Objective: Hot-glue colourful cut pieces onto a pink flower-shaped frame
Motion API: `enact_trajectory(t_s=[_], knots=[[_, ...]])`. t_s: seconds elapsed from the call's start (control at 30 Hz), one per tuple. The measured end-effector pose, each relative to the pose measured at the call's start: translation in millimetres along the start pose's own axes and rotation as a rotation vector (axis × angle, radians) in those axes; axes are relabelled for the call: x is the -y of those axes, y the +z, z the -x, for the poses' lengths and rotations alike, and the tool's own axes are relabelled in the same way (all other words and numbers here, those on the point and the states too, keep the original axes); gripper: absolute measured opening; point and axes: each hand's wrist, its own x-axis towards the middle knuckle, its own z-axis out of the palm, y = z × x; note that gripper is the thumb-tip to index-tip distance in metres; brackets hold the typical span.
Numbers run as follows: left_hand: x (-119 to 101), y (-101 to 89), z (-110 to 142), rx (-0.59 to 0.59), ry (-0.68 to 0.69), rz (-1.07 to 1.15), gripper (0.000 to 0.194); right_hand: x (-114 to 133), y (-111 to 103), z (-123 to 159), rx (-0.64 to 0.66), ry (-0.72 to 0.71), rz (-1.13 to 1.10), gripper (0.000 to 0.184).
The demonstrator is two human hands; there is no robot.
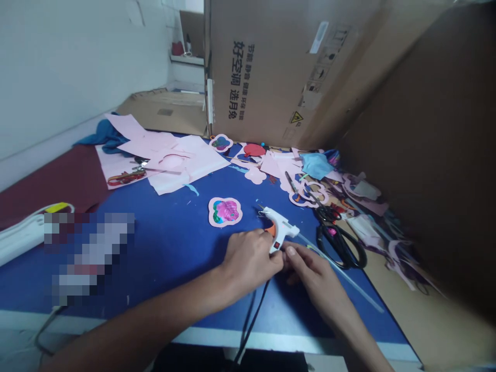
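My left hand (251, 258) is wrapped round the handle of a white hot glue gun (281, 226) with an orange trigger and a red switch. The gun's nozzle points away to the upper left, above the blue tabletop. My right hand (312, 268) is closed at the lower back of the handle, thumb beside the red switch; its other fingertips are partly hidden. A long clear glue stick (344, 281) sticks out of the gun's back toward the lower right. Beyond my left hand lies a pink flower-shaped cutout (225, 212) with a shiny pink, green and blue centre.
Black-handled scissors (341, 248) lie right of my right hand, among paper scraps (310, 194). Pink paper sheets (186, 160) cover the back left. A white power strip (23, 237) sits at left near a blurred-out patch. Large cardboard (271, 77) stands behind. A black cord (256, 315) hangs over the front edge.
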Motion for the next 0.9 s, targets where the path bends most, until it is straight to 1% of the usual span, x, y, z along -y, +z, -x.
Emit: enact_trajectory(t_s=[0.07, 0.13, 0.17, 0.23, 0.27, 0.33, 0.4, 0.43, 0.47, 0.53, 0.63, 0.73, 0.8, 0.9], knots=[[-4.7, -3.2, 3.7, -0.047, 0.005, 0.052, 0.020, 4.7, 6.6, -1.7, 0.048, 0.024, -0.220, 0.053], [-9.1, -3.7, 8.0, -0.089, 0.031, 0.100, 0.018, 8.9, 13.3, -5.0, 0.051, 0.054, -0.418, 0.049], [-9.7, -3.6, 10.1, -0.100, 0.061, 0.122, 0.017, 10.3, 16.1, -7.3, 0.023, 0.067, -0.490, 0.049], [-4.2, -4.5, 13.4, -0.111, 0.138, 0.162, 0.016, 11.8, 19.6, -13.2, -0.065, 0.078, -0.561, 0.048], [2.6, -6.2, 14.4, -0.116, 0.182, 0.178, 0.017, 12.2, 20.1, -16.9, -0.104, 0.074, -0.569, 0.048], [23.5, -12.4, 14.3, -0.163, 0.215, 0.189, 0.018, 13.1, 18.6, -25.5, -0.133, 0.056, -0.550, 0.048], [49.5, -20.9, 11.5, -0.249, 0.175, 0.093, 0.021, 15.3, 15.4, -35.6, -0.102, 0.034, -0.503, 0.049], [62.1, -24.9, 9.3, -0.265, 0.156, 0.029, 0.027, 16.9, 13.8, -41.0, -0.080, 0.021, -0.478, 0.050], [73.4, -28.2, 6.6, -0.255, 0.143, -0.026, 0.032, 18.7, 12.7, -46.4, -0.055, 0.004, -0.453, 0.051], [90.3, -31.3, 1.2, -0.181, 0.123, -0.087, 0.036, 21.6, 12.4, -56.5, -0.005, -0.037, -0.402, 0.052], [103.5, -28.5, -5.0, -0.129, 0.119, -0.097, 0.033, 20.9, 16.4, -67.3, 0.049, -0.072, -0.338, 0.053], [113.2, -23.7, -7.5, -0.118, 0.176, -0.098, 0.028, 13.5, 20.5, -72.1, 0.068, -0.060, -0.299, 0.055], [121.2, -22.6, -7.0, -0.124, 0.206, -0.102, 0.030, 7.8, 21.0, -73.1, 0.079, -0.053, -0.282, 0.055], [131.7, -23.6, -3.7, -0.157, 0.208, -0.121, 0.037, 4.0, 19.4, -73.2, 0.103, -0.039, -0.261, 0.054]])
